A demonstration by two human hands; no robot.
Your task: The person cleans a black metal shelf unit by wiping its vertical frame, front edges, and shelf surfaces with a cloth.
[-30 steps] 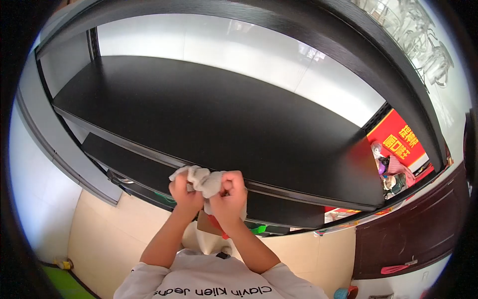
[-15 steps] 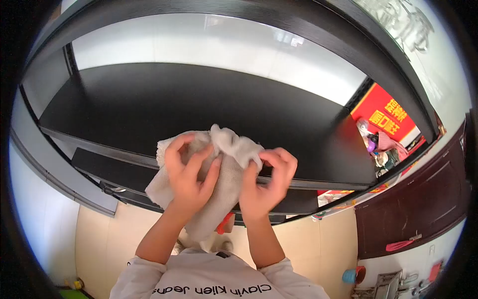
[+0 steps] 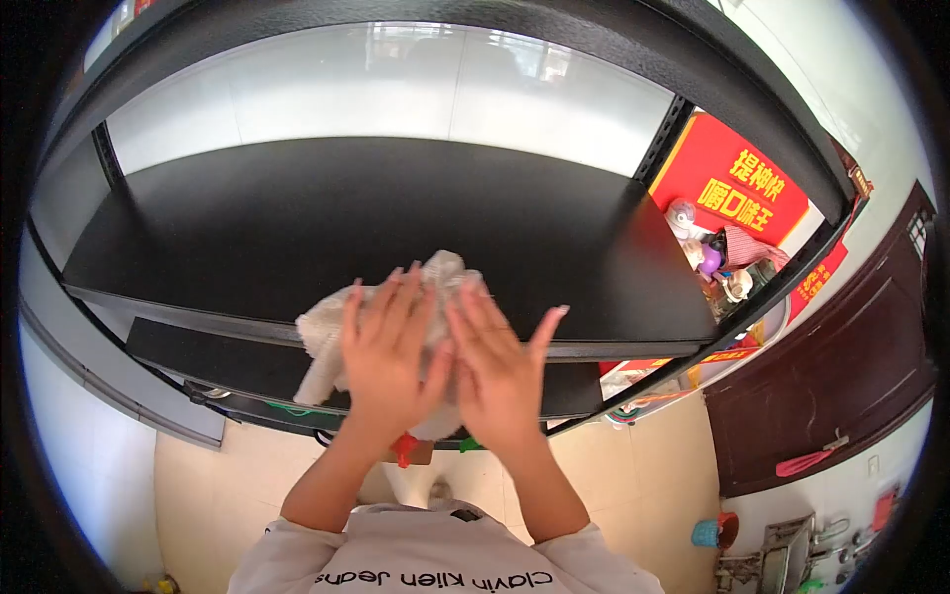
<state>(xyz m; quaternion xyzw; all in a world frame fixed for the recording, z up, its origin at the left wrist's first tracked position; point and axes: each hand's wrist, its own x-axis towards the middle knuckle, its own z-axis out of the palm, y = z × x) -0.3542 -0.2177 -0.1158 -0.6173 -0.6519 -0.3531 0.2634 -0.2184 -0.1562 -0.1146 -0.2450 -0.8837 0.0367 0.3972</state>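
A light grey cloth lies bunched over the front edge of the black shelf, part of it hanging below the edge. My left hand rests on the cloth with its fingers stretched out and palm down. Beside it, my right hand also presses flat on the cloth, its thumb spread to the right. The cloth's far end shows just beyond my fingertips. My hands hide much of its middle.
A lower black shelf sits beneath this one. To the right are a red sign with yellow characters and small items such as a purple object. Farther right stand a dark door, a blue bucket and a sink.
My fingers have gone from pinching and gathering the cloth to lying flat on it. The cloth has come down onto the shelf edge, and the view has shifted slightly.
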